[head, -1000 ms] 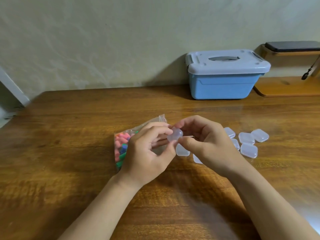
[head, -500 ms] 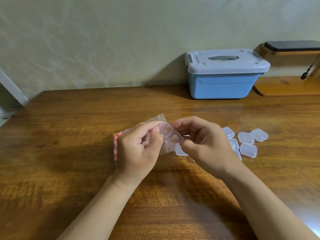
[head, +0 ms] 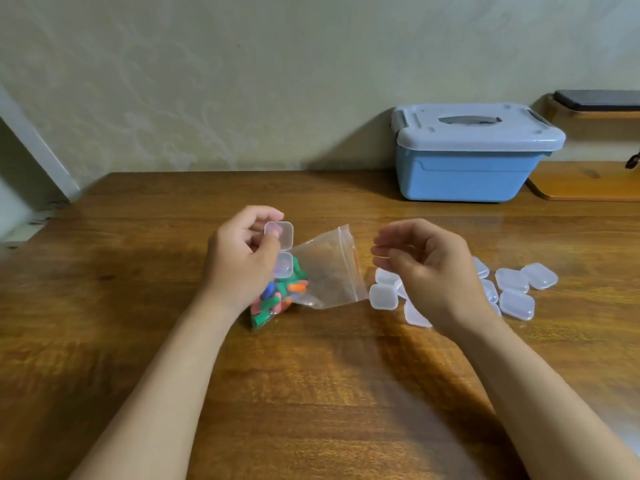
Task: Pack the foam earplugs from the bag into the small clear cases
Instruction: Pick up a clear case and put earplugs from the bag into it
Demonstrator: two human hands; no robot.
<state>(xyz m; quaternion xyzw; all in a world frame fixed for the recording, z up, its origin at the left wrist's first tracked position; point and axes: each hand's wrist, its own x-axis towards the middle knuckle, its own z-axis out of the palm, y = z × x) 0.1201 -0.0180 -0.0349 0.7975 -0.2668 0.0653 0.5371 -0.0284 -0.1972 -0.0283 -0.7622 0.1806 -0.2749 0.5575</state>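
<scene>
The left hand is pinching an open clear case — fingers curled round it — over the earplug bag lying mid-table. The right hand is hovering (fingers loosely bent, empty) above spare cases nearer the right edge.

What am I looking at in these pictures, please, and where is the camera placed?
No machine here: these are a person's two bare hands, seen from a wide-angle camera worn on the head, looking forward and down. The left hand holds a small clear case, hinged open. The right hand hovers empty, fingers loosely curled. On the wooden table lie a clear zip bag of coloured foam earplugs, a cluster of closed cases, and, at the back, a blue box with a grey lid.
</scene>
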